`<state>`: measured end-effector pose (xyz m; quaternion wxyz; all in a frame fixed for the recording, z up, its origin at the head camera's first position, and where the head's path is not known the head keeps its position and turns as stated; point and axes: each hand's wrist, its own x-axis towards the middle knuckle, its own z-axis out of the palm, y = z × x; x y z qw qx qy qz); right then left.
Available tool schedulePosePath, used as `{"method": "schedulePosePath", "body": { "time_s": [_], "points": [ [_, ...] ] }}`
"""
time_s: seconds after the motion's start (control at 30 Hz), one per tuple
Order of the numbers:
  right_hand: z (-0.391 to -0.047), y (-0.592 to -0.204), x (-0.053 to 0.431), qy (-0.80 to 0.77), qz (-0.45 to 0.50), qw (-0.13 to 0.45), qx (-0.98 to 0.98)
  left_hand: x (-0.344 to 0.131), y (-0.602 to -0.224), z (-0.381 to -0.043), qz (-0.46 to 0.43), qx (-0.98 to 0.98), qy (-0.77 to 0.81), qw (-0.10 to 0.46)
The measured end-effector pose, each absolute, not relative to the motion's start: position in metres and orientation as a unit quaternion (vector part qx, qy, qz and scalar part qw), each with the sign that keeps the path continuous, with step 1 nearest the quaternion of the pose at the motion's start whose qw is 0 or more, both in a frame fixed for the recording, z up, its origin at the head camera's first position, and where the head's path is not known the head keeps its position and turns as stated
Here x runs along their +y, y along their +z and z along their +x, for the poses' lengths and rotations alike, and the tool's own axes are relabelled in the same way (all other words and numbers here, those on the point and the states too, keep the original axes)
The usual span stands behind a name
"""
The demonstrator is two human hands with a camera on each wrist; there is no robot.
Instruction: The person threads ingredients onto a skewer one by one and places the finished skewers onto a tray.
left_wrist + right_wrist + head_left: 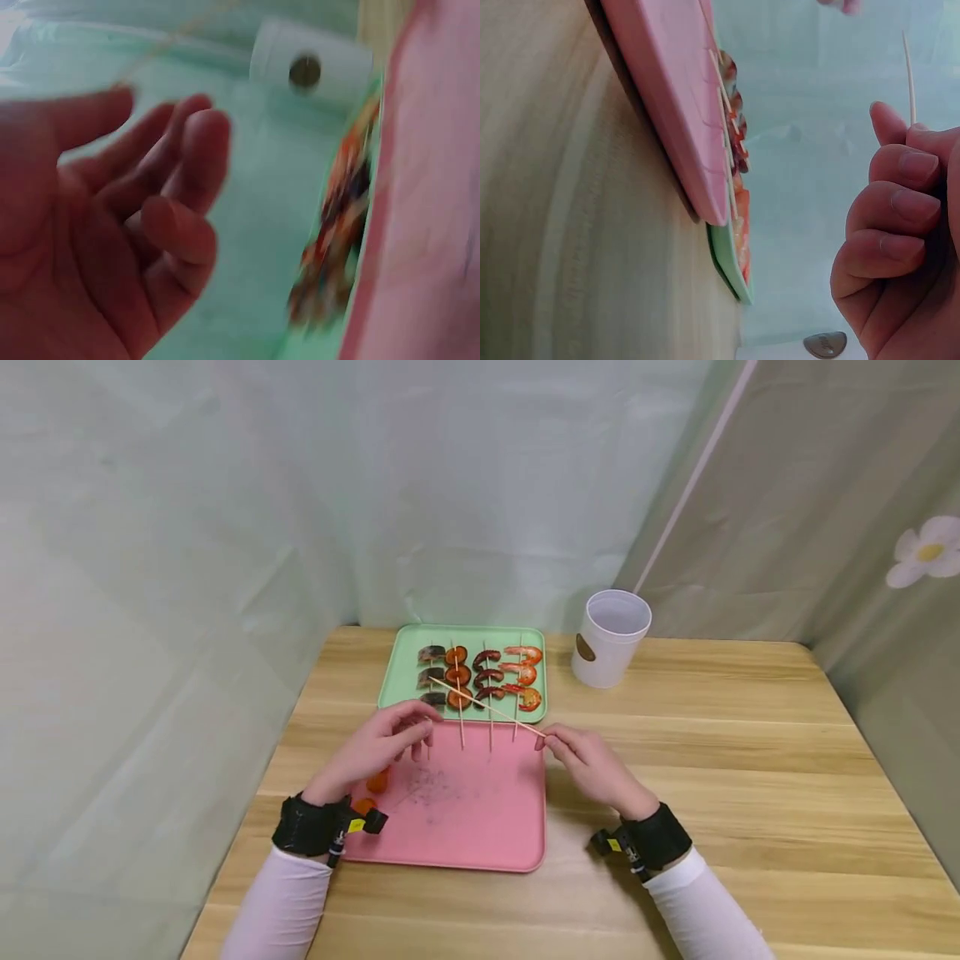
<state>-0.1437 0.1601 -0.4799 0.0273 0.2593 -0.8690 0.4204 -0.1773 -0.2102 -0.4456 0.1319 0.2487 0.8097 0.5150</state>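
Note:
My right hand (588,764) pinches a thin wooden skewer (491,709) near one end between thumb and forefinger. The skewer slants up to the left above the trays, with no food on it. My left hand (390,739) hovers over the left side of the pink tray (480,827), its fingers loosely bent and holding nothing. In the left wrist view the blurred skewer (176,36) passes beyond the thumb tip. Small orange pieces (377,781) lie on the pink tray beside the left wrist, partly hidden by it.
Behind the pink tray, a green tray (408,652) holds loaded skewers: shrimp (522,674), tentacle pieces (488,678), round brown slices (458,676) and dark grey pieces (431,677). Their bare ends overhang the pink tray. A white cup (611,647) stands at the back right, near the curtain.

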Motion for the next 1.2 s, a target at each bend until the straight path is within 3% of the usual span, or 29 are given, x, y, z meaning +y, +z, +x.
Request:
{"method": "schedulePosePath", "body": {
  "time_s": [0.3, 0.6, 1.2],
  "points": [
    [-0.146, -0.476, 0.167, 0.431, 0.257, 0.032, -0.865, -0.265, -0.456, -0.16, 0.292, 0.905, 0.276, 0.139],
    [-0.148, -0.476, 0.167, 0.441, 0.261, 0.028, -0.858, -0.286, -0.472, -0.141, 0.267, 0.908, 0.264, 0.188],
    [-0.148, -0.472, 0.168, 0.454, 0.253, 0.026, -0.854, -0.286, -0.482, -0.126, 0.223, 0.923, 0.243, 0.2]
  ]
}}
